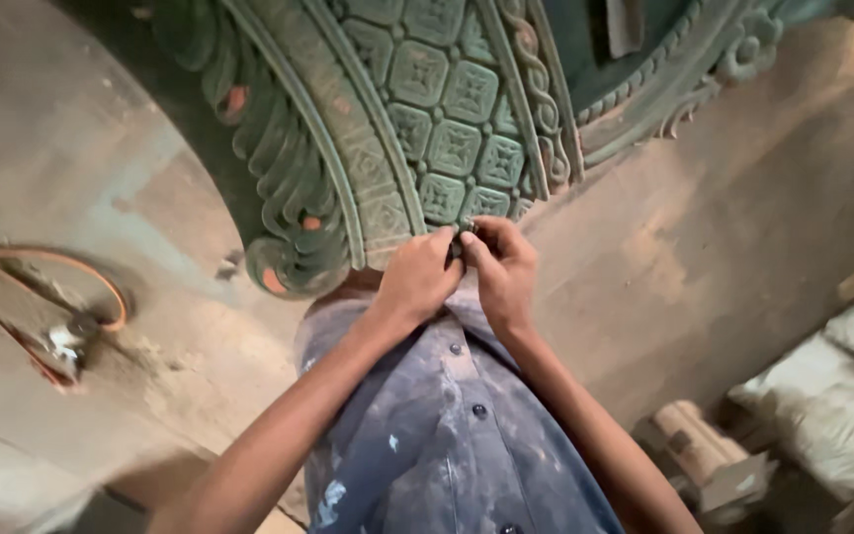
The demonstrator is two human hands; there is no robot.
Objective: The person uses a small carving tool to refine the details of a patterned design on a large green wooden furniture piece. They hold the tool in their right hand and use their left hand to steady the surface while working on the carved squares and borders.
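At far left, an orange cable curling over the dusty floor, well apart from the work. In the middle, a large green carved panel with leaf scrolls and a grid of small squares, its curved lower edge just above the shirt. Left hand pressed against that edge, fingers curled around something small and dark; cannot tell what. Right hand touching the left, pinching the same small piece. Green coat mostly on already; a few reddish bare spots left along the scrolls. At right, pale sacks and a cardboard box.
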